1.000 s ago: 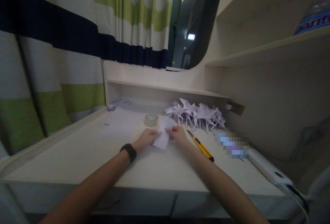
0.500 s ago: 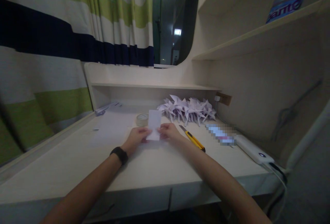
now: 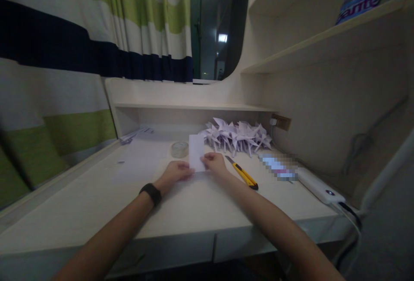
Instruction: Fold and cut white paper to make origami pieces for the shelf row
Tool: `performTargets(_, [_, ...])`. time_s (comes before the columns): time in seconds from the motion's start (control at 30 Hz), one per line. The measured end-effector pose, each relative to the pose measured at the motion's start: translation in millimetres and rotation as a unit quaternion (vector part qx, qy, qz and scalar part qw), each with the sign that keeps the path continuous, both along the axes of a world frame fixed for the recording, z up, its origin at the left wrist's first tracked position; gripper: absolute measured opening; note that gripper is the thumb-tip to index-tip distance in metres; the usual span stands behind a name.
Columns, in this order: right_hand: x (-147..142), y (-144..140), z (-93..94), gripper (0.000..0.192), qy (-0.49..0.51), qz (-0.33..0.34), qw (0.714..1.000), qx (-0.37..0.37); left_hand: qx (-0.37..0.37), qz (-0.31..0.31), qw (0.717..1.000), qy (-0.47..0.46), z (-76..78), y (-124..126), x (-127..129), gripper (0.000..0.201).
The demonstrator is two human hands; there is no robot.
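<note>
A white rectangular piece of paper (image 3: pixel 196 149) is held upright above the desk between my two hands. My left hand (image 3: pixel 176 172), with a black band on its wrist, pinches the lower left corner. My right hand (image 3: pixel 213 161) grips the right edge, its fingers closed on the paper. Just behind the left hand lies a roll of clear tape (image 3: pixel 179 149). A yellow utility knife (image 3: pixel 244 174) with its blade showing rests to the right of the right hand. Behind the paper, many white paper pinwheels (image 3: pixel 237 135) are heaped together.
White sheets (image 3: pixel 145 154) and folded paper strips (image 3: pixel 136 135) lie at the back left. At the right are a blurred-out phone (image 3: pixel 278 167) and a white power strip (image 3: pixel 320 187) with cables. A plastic bottle (image 3: pixel 364 3) stands on the upper shelf.
The paper has shifted slightly right and up. My right hand has slid a little up its right edge, while the left hand stays at the lower left.
</note>
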State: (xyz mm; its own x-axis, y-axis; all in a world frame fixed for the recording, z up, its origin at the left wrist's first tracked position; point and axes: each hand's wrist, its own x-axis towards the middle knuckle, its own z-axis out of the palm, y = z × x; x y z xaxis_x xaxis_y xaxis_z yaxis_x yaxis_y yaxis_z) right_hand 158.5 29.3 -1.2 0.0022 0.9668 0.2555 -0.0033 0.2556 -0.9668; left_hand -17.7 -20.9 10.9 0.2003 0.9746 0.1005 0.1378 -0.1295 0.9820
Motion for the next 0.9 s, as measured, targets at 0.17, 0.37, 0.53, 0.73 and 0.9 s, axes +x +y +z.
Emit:
performTargets(0.17, [0.7,-4.9,2.7,0.025,0.002,0.039,0.999,-0.011,0.042,-0.013,0.999,0.02,0.6,-0.1,0.0,0.024])
performTargets(0.37, [-3.0,-13.2,-0.7,0.033,0.015,0.152,0.988,-0.021,0.07,-0.016,0.997,0.014,3.6,-0.4,0.9,0.024])
performTargets(0.53, [-3.6,-15.0,1.7,0.023,0.006,0.133,0.991,-0.01,0.085,-0.034,0.996,0.019,3.4,-0.3,1.9,0.028])
performTargets(0.73, [-2.2,-16.5,5.9,0.027,0.004,0.13,0.992,-0.007,0.089,-0.042,0.995,0.021,1.5,0.6,1.7,0.028])
performTargets(0.9, [-3.5,-14.3,2.5,0.031,-0.009,0.138,0.99,0.01,0.093,-0.014,0.995,0.021,-5.2,6.4,-0.3,0.033])
